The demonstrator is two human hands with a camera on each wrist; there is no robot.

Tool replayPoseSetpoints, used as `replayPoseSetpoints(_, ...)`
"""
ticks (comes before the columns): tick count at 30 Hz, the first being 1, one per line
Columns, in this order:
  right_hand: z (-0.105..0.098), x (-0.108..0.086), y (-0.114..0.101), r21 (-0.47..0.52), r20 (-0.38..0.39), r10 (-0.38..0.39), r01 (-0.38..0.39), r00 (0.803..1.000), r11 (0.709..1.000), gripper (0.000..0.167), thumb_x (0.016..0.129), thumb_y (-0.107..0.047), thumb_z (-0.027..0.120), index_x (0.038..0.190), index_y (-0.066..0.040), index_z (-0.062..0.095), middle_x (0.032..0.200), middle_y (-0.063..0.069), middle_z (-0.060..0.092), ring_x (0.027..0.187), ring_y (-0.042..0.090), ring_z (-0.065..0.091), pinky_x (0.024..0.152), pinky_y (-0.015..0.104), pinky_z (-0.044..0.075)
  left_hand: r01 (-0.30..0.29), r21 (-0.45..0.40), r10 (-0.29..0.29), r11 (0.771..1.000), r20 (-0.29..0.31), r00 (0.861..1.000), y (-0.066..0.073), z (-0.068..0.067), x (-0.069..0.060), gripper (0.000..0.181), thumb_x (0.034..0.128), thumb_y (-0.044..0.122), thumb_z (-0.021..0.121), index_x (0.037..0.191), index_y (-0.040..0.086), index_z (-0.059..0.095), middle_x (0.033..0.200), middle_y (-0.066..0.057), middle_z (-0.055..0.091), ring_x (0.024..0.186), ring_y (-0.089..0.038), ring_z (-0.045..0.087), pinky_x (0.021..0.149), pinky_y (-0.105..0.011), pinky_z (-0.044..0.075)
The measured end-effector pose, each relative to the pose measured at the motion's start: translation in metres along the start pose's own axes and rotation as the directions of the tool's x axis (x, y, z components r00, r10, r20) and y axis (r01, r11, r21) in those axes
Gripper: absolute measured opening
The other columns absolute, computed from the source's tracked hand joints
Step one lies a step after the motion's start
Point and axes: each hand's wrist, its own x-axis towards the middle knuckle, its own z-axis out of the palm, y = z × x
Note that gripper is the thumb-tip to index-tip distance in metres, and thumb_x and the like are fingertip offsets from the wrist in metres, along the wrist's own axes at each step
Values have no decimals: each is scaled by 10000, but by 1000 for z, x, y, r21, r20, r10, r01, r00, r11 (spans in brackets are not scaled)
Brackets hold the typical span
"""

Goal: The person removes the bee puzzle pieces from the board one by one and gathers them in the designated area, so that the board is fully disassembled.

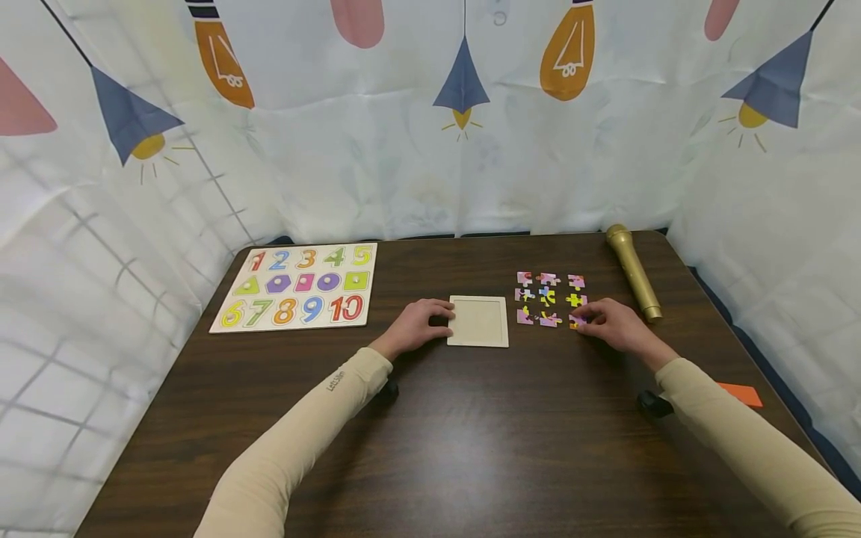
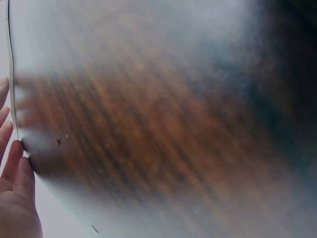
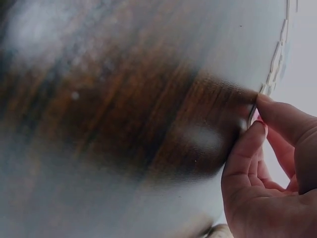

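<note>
A pale, square puzzle frame (image 1: 478, 321) with a shallow recess lies flat on the table. My left hand (image 1: 424, 326) touches its left edge with relaxed fingers and thumb; the left wrist view catches only those fingers (image 2: 26, 173) at its margin. To the right, several pink, yellow and blue jigsaw pieces (image 1: 548, 297) lie spread in rows. At the lower right of this group, my right hand (image 1: 613, 326) pinches a purple and yellow jigsaw piece (image 1: 575, 322) between thumb and finger. In the right wrist view the thumb and finger (image 3: 287, 119) meet at the piece's edge, low on the table.
A number and shape board (image 1: 294, 288) lies at the back left. At the back right is a gold microphone (image 1: 634, 273). An orange flat item (image 1: 743, 394) shows partly behind the right sleeve. The dark wooden table (image 1: 464, 448) has patterned curtains around it.
</note>
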Motion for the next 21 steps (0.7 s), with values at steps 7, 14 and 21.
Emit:
replayPoseSetpoints(7, 0, 0, 0, 6, 3, 5, -5, 1000, 1000, 336, 943, -202, 663, 1218, -8, 656, 1214, 220, 588, 1023, 355, 599, 876, 534, 492, 14, -6, -14, 1000, 7, 1000, 3, -2, -1, 328, 883, 199, 737, 1174, 50, 704, 1340, -77, 600, 1288, -267, 500, 1098, -427, 360)
replayPoseSetpoints(14, 0, 3, 0, 3, -4, -14, 14, 1000, 1000, 326, 944, -196, 661, 1211, -9, 659, 1208, 216, 598, 1015, 353, 602, 871, 535, 490, 23, -1, -23, 1000, 1, 1000, 1, -2, -2, 326, 884, 200, 736, 1174, 52, 705, 1338, -75, 602, 1286, -263, 503, 1099, -422, 360)
replayPoseSetpoints(21, 1, 2, 0, 2, 8, 0, 0, 1000, 1000, 333, 945, -209, 662, 1215, -15, 659, 1208, 212, 600, 994, 332, 599, 859, 527, 490, 7, -3, -7, 1000, -4, 1000, 1, -1, -4, 326, 879, 193, 740, 1166, 43, 706, 1332, -84, 605, 1278, -269, 510, 1093, -422, 368)
